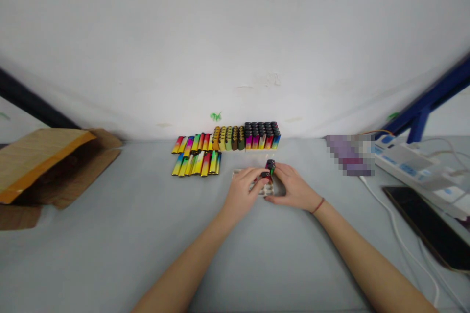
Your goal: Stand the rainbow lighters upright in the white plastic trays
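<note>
Fingers (pixel 257 172) of left hand (pixel 243 190), right hand (pixel 293 190) pinching upright lighter (pixel 270 165) between them; tray (pixel 237 172) beneath

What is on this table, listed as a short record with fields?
surface: grey table against a white wall
right hand: pinches a black-capped lighter upright
left hand: fingertips beside that lighter, over a clear tray; its grip is unclear
back row: upright lighters, packed together
in front: loose lighters lying flat
left side: open cardboard box
right side: power strip, dark phone
</note>
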Demonstrator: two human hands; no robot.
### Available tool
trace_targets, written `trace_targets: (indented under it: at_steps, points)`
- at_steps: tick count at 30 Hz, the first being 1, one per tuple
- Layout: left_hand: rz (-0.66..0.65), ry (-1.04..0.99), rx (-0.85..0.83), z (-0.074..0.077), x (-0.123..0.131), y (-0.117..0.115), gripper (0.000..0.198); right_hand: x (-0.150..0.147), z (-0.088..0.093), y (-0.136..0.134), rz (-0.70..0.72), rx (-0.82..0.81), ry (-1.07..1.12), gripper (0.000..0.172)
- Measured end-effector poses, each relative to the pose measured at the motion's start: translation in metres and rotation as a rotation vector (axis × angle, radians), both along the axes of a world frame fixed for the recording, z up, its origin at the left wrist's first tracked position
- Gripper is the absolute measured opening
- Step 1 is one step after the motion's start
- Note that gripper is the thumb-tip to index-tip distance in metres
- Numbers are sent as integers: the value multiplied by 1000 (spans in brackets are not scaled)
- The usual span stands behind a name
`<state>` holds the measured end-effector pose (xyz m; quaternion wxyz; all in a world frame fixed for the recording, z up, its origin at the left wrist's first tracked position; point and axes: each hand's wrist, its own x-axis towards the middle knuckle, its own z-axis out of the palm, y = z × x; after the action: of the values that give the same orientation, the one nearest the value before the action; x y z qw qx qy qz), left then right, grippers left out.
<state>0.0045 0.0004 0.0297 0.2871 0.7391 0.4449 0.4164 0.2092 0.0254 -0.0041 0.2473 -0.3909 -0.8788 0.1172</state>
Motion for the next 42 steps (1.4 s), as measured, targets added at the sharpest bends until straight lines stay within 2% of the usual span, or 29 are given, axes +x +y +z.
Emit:
trace_targets:
  at_steps: [6,12,16,23,31,34,35,37,40,42]
  points:
    - [17,156,107,-2,0,-1,24,-1,2,-1,-6,-10,-6,76]
    - [52,187,171,-8,5,-2,28,-1,3,0,8,-5,4,72]
    - [58,253,247,-6,4,-3,22,0,1,0,5,6,3,74]
    - [61,377,346,-2,2,-3,31,0,-1,0,3,6,12,75]
    - [15,418,393,-5,-7,-3,39,1,-1,0,3,28,-3,78]
    - [8,422,407,0,-16,2,40,1,-1,0,8,30,1,81]
    - [37,406,414,4,-22,5,39,1,-1,0,8,28,0,81]
    - [189,349,416,13,-42,14,38,2,-1,0,6,18,-5,82]
    - [601,291,362,24,-89,28,37,2,-1,0,2,7,-7,81]
    - [838,370,220,26,-126,35,38,2,-2,0,-1,9,-7,81]
